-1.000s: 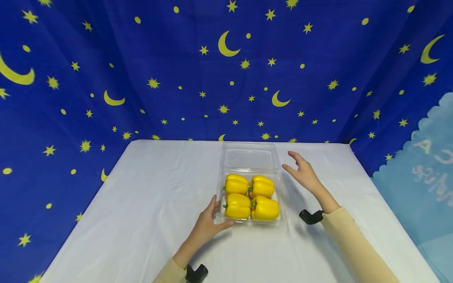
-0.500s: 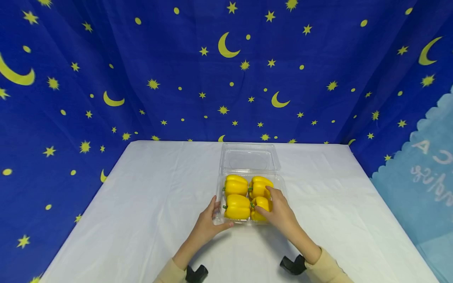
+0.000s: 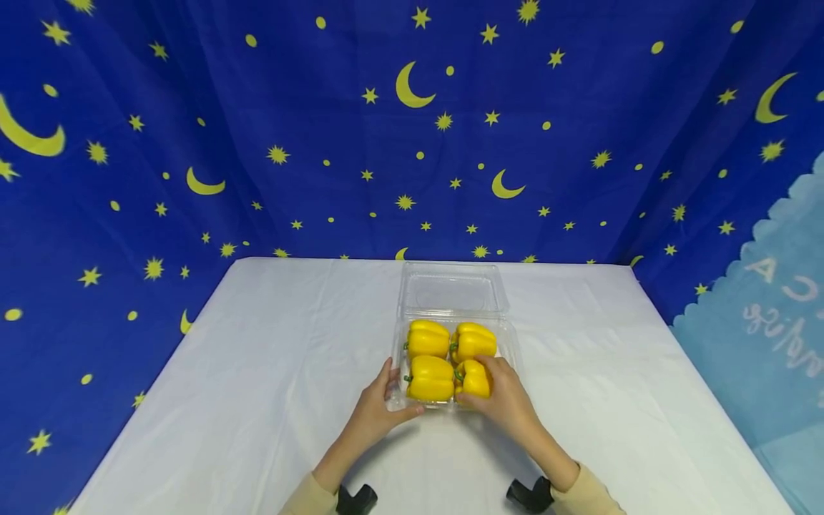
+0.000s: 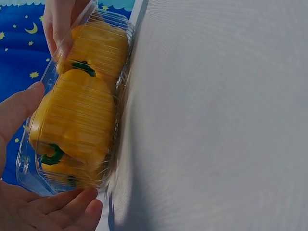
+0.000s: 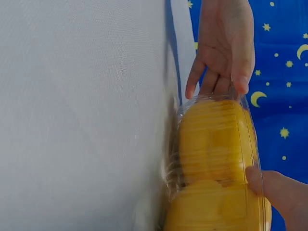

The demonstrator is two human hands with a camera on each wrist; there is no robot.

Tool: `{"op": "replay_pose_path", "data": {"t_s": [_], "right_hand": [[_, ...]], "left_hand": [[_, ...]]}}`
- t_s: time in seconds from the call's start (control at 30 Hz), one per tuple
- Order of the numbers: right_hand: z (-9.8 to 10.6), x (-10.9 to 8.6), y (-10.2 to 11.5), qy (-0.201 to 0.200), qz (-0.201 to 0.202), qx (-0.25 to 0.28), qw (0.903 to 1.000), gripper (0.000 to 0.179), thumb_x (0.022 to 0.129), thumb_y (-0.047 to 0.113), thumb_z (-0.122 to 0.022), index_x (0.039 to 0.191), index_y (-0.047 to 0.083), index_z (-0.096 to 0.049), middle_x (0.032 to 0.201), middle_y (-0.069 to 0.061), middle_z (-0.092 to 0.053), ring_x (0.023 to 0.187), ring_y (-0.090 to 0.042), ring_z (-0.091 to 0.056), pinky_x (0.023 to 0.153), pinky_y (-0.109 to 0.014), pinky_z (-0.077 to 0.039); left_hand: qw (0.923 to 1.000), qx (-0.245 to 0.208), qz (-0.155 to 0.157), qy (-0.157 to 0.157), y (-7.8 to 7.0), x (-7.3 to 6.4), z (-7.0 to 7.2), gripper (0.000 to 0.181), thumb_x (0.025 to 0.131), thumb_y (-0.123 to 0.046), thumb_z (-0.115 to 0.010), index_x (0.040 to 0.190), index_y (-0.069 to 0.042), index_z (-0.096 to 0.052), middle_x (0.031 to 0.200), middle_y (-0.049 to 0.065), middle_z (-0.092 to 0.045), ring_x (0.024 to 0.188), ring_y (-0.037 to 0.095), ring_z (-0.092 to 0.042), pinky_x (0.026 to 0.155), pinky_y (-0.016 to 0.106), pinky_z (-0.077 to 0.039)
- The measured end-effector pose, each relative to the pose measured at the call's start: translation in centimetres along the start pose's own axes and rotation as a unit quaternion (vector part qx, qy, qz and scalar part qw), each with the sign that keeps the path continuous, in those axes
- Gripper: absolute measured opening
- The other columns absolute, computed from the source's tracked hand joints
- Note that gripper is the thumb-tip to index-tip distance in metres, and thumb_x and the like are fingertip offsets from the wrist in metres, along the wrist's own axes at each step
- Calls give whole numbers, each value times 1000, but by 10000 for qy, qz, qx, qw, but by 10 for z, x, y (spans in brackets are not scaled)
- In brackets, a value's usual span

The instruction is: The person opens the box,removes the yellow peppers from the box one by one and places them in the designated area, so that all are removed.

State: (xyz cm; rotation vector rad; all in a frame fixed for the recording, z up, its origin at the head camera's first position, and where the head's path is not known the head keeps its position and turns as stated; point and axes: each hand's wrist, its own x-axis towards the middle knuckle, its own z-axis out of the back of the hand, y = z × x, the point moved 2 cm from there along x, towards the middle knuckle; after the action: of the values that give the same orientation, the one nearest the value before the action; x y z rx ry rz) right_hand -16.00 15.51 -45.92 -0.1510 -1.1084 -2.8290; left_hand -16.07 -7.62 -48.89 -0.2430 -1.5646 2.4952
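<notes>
A clear plastic clamshell container [image 3: 511, 342] rests on the white-covered table, its lid [image 3: 453, 290] folded back flat behind it. Inside sit several yellow bell peppers in two rows, their green stems toward the left. My left hand [image 3: 373, 408] holds the near left corner, thumb along the front edge and fingers at the left wall. At the near right, my right hand [image 3: 508, 400] grips the front right bell pepper [image 3: 472, 378], with the thumb on its near side and the fingers over its far side. My right hand hides that pepper's right end.
White cloth [image 3: 309, 343] covers the table around the container. A dark blue curtain [image 3: 335, 129] with yellow stars and moons hangs behind and at the sides. Light blue fabric [image 3: 766, 307] with lettering shows at the right. A black mount [image 3: 531, 495] sits by my right wrist.
My right hand has come in from the right of the container, over the right-hand peppers, and now lies lower round the front right bell pepper. My left hand has stayed at the corner.
</notes>
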Motion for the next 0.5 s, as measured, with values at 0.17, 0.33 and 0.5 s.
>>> {"op": "replay_pose_path", "data": {"t_s": [0.17, 0.33, 0.5], "right_hand": [[-1, -1, -5, -441, 105, 251, 9987, 64, 66, 21, -87, 119, -2, -60, 110, -16, -62, 103, -29, -60, 92, -46, -51], [1, -3, -5, -752, 160, 526, 9956, 62, 63, 18, -87, 115, -4, -62, 108, -16, -63, 103, -31, -61, 92, -47, -52], [7, -3, -3, -932, 248, 683, 9930, 61, 64, 17, -87, 115, -6, -62, 112, -18, -64, 107, -34, -61, 96, -50, -50]], "left_hand": [[10000, 6, 22, -13, -1, 0, 0, 109, 73, -36, -81, 149, 5, -16, 142, 26, -45, 125, 43, -50, 105, 52, -44], [10000, 37, 42, -26, -1, 1, -1, 108, 74, -37, -81, 150, 4, -15, 143, 25, -45, 124, 42, -51, 104, 52, -44], [10000, 12, 50, -12, -2, 0, -1, 108, 75, -37, -80, 150, 5, -15, 143, 25, -44, 125, 42, -50, 105, 53, -44]]}}
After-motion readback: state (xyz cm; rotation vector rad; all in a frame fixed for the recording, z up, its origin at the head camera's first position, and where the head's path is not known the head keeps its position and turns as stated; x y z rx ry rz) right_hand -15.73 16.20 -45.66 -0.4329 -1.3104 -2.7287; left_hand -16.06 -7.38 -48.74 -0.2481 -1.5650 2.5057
